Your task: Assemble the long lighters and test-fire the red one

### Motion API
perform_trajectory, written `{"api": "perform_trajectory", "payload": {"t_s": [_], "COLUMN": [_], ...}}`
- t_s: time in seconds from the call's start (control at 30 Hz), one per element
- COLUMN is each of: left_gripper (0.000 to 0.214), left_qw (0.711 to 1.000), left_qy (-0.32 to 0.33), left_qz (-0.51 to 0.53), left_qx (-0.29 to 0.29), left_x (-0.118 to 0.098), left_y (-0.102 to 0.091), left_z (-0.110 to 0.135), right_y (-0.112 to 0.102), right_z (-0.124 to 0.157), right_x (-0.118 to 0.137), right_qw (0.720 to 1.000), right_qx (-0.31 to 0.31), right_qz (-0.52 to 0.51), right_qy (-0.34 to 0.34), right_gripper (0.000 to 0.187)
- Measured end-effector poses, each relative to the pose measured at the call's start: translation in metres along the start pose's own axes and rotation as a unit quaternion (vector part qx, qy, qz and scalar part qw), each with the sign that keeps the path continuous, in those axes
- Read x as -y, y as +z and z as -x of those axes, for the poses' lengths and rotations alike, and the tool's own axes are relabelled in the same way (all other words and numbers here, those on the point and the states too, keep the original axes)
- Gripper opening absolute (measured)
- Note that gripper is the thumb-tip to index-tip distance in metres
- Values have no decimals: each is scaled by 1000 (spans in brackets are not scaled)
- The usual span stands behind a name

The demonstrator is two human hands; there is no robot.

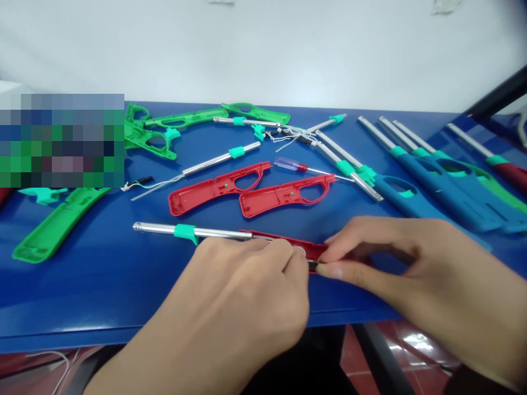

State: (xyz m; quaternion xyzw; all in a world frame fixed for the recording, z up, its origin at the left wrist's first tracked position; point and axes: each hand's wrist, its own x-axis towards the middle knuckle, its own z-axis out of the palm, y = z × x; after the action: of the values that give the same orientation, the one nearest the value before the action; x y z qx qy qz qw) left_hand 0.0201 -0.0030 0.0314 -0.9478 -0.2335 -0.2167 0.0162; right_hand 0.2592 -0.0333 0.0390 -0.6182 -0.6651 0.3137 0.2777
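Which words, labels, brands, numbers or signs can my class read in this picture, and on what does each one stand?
None: no text can be read anywhere.
Screwdriver: no lettering can be made out.
Blue lighter handles: no legible print shows.
Partly covered red handle shell: no readable marking shows.
Pixelated patch at left: anything beneath it is hidden.
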Motion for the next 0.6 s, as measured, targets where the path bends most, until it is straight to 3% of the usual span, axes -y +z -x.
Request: {"api": "perform_trajectory", "payload": {"t_s": [0.13, 0.27, 0.43, 0.6], "left_gripper": [47, 46, 45, 38], "left_qw": [1000, 999, 988, 982], "left_qy": [3, -6, -106, -134], "left_qz": [10, 37, 111, 121], "left_qx": [-24, -15, -26, -47], "left_x": [0, 0, -5, -5], "left_y": [-1, -3, 5, 18], "left_z": [-3, -3, 6, 25], "right_y": [4, 8, 8, 2], "right_z": [5, 12, 13, 11], "right_x": [-6, -8, -11, -17], "right_qw": [999, 998, 998, 997], "right_qx": [-24, -29, -15, 12], "right_qz": [27, 60, 64, 54], "right_qy": [-38, -19, -20, -48], "right_gripper": [17, 16, 20, 19]}}
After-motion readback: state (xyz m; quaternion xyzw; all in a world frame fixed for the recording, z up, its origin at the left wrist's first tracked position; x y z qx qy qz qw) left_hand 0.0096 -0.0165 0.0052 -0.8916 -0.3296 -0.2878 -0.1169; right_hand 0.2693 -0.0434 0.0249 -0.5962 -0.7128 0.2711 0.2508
